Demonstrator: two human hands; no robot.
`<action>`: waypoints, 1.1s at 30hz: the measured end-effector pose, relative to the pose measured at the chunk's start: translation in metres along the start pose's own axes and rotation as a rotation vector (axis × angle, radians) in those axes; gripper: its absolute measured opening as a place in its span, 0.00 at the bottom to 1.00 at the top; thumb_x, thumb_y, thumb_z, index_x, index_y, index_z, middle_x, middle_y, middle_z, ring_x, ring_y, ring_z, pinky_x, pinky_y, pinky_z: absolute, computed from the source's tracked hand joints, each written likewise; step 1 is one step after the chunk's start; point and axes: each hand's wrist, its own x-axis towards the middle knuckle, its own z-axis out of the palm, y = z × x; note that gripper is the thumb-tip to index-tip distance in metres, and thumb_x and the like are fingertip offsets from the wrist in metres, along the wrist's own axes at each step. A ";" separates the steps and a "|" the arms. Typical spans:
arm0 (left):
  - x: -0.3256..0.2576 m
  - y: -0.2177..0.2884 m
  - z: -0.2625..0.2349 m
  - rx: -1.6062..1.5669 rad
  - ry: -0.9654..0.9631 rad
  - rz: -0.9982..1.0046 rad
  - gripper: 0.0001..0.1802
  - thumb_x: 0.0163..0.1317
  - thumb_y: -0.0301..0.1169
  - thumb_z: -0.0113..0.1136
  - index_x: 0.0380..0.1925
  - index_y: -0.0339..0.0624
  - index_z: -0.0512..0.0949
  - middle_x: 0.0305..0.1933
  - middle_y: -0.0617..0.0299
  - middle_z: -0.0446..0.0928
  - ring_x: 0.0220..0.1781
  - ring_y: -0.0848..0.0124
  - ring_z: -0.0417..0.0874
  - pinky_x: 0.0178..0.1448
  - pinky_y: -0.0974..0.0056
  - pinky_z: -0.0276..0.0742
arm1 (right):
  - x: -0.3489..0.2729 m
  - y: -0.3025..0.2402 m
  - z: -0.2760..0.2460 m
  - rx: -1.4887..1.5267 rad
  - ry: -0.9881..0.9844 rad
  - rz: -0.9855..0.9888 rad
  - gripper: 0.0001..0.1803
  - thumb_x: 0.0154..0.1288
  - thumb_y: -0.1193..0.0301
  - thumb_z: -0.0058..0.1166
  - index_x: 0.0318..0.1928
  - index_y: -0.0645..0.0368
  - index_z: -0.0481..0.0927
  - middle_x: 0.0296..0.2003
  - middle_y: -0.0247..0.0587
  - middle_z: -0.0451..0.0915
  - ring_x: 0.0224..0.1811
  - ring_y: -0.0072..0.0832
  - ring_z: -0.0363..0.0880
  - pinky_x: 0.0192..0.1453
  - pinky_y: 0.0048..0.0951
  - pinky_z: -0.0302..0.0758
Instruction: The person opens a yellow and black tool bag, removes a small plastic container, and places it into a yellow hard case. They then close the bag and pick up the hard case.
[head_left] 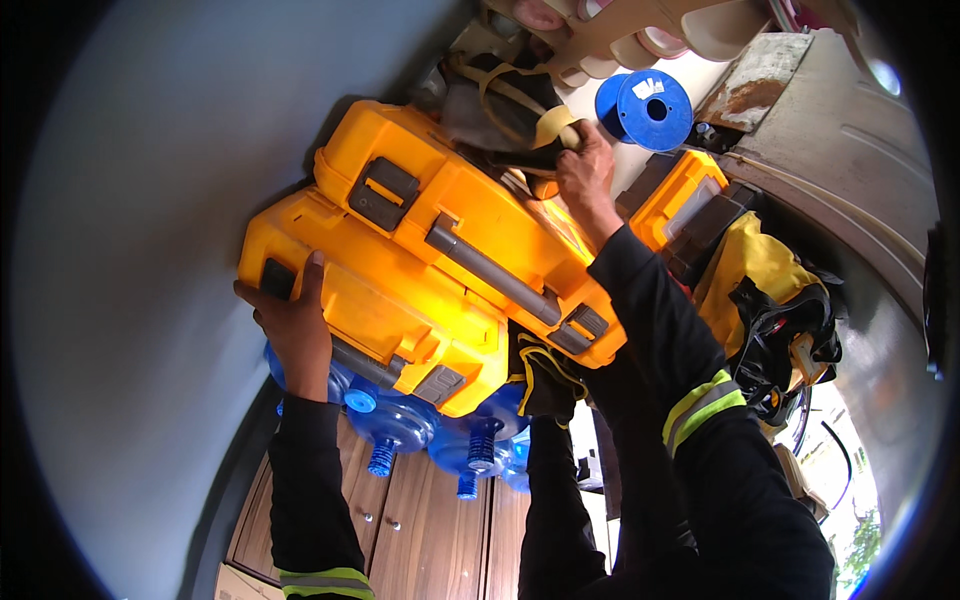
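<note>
Two yellow hard tool cases lie stacked on a high shelf overhead. My left hand (297, 322) presses flat against the end of the lower yellow case (375, 305), fingers spread over its edge. The upper yellow case (470, 225) has a grey handle and dark latches. My right hand (583, 165) reaches behind it and is closed around a tan strap (553, 122) of a dark bag (490, 105) that sits on the cases. Both sleeves are black with reflective yellow-green bands.
Blue water jugs (400, 420) lie under the cases above a wooden cabinet (430, 530). A blue wire spool (650, 108), a smaller yellow case (675, 195) and a yellow-and-black harness bag (770, 300) sit to the right. A white wall fills the left.
</note>
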 end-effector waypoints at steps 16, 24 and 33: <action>0.000 0.002 0.000 0.067 0.029 0.021 0.69 0.64 0.64 0.74 0.83 0.40 0.37 0.70 0.18 0.63 0.70 0.25 0.75 0.69 0.37 0.84 | 0.054 0.024 -0.002 -0.328 0.210 -0.073 0.15 0.64 0.74 0.55 0.51 0.64 0.76 0.40 0.70 0.85 0.49 0.71 0.83 0.58 0.62 0.77; 0.001 -0.004 0.001 0.027 0.042 0.052 0.66 0.64 0.63 0.75 0.82 0.42 0.41 0.72 0.22 0.64 0.71 0.28 0.76 0.70 0.40 0.85 | 0.015 0.052 -0.001 -0.492 0.146 -0.398 0.23 0.62 0.70 0.66 0.58 0.59 0.82 0.53 0.56 0.82 0.55 0.58 0.80 0.64 0.54 0.78; -0.002 -0.003 0.000 -0.070 0.005 0.103 0.58 0.67 0.61 0.73 0.79 0.42 0.49 0.74 0.36 0.68 0.75 0.39 0.77 0.74 0.46 0.83 | 0.037 0.114 0.086 -1.181 -0.428 -0.569 0.26 0.80 0.61 0.47 0.74 0.32 0.80 0.70 0.50 0.72 0.70 0.51 0.70 0.59 0.67 0.74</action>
